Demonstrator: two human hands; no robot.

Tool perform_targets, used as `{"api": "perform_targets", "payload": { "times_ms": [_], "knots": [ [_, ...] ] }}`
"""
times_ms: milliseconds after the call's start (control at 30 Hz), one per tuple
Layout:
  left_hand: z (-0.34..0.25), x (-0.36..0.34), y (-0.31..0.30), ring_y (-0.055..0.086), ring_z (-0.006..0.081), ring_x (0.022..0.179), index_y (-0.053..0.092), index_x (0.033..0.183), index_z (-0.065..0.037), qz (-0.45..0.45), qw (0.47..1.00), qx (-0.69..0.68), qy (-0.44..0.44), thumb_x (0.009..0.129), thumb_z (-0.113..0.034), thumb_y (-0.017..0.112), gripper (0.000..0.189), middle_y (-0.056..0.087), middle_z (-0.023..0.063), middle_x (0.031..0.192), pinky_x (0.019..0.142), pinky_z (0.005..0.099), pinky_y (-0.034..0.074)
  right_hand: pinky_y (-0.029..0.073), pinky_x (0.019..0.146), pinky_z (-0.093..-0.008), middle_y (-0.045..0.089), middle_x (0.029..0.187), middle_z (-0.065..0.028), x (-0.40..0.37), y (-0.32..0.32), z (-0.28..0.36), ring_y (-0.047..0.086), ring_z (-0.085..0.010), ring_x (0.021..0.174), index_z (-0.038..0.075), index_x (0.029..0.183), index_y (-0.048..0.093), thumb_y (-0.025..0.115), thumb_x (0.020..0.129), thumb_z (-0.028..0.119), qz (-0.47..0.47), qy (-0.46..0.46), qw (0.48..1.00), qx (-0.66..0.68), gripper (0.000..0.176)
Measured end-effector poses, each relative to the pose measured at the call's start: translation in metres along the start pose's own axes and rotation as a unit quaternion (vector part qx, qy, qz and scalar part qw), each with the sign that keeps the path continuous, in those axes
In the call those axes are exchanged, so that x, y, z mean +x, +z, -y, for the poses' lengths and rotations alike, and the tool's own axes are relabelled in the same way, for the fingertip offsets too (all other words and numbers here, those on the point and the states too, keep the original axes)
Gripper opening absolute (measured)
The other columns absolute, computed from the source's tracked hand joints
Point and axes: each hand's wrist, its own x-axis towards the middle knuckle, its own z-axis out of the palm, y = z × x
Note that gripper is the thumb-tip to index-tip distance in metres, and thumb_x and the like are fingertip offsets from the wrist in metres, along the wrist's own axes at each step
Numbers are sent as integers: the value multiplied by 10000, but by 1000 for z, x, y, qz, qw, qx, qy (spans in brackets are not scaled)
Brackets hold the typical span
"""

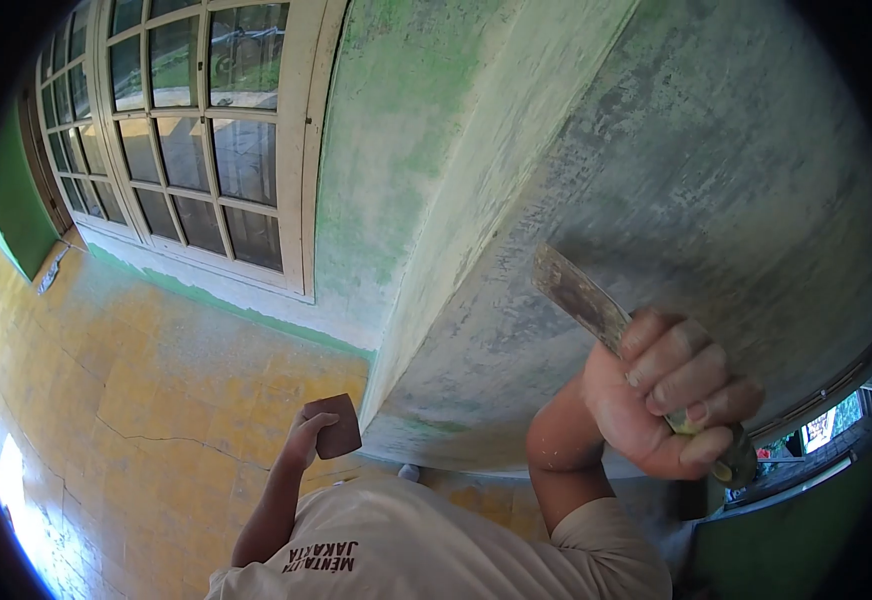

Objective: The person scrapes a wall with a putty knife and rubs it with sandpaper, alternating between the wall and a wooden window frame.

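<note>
My right hand (668, 400) is wrapped round the handle of a paint scraper (584, 298), raised in front of the wall. Its worn, stained blade points up and to the left, overlapping the grey, patchy wall (676, 160) in this view. The butt of the handle sticks out below my fist. Whitish dust coats my fingers. Lower down on the left, my left hand (306, 436) grips a flat brown square of sandpaper (337, 427) by its edge, with the thumb lying across it. That square is beside the foot of the wall corner.
A white-framed window (201, 130) with several panes is in the green wall at left. Pale, scraped plaster (476, 200) runs along the projecting corner. Yellow floor tiles (156, 400) with cracks spread below. A green panel (21, 200) stands far left.
</note>
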Motion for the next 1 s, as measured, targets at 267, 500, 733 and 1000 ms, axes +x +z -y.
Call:
{"api": "perform_targets", "payload": {
  "times_ms": [267, 500, 733, 1000],
  "knots": [
    [2, -8, -5, 619, 160, 871, 568, 1090, 10, -13, 1000, 1, -1, 776, -85, 624, 333, 629, 73, 969, 771, 296, 507, 272, 484, -256, 375, 569, 32, -3, 2, 6, 327, -84, 492, 136, 774, 420, 491, 929, 326, -19, 40, 999, -26, 255],
    [7, -5, -7, 620, 164, 876, 559, 1104, 12, -6, 1000, -6, -6, 772, -85, 627, 353, 628, 74, 969, 778, 296, 509, 331, 434, -270, 403, 583, 3, -1, -3, 4, 339, -98, 446, 120, 828, 403, 574, 920, 305, -8, -2, 1000, -9, 268],
    [3, -10, -8, 621, 164, 882, 555, 1107, 9, -15, 1000, -5, -5, 773, -82, 635, 355, 626, 76, 973, 776, 293, 510, 305, 479, -279, 377, 556, 11, -1, 7, 16, 337, -97, 465, 127, 779, 402, 486, 919, 248, -14, -67, 997, 29, 202],
    [1, -12, -9, 624, 165, 874, 557, 1097, 8, -16, 1000, -2, -6, 773, -86, 636, 346, 626, 77, 969, 768, 293, 513, 292, 435, -282, 393, 576, -27, 5, 5, 22, 344, -121, 435, 111, 802, 389, 558, 881, 119, -58, -81, 994, 45, 187]
  ]
}}
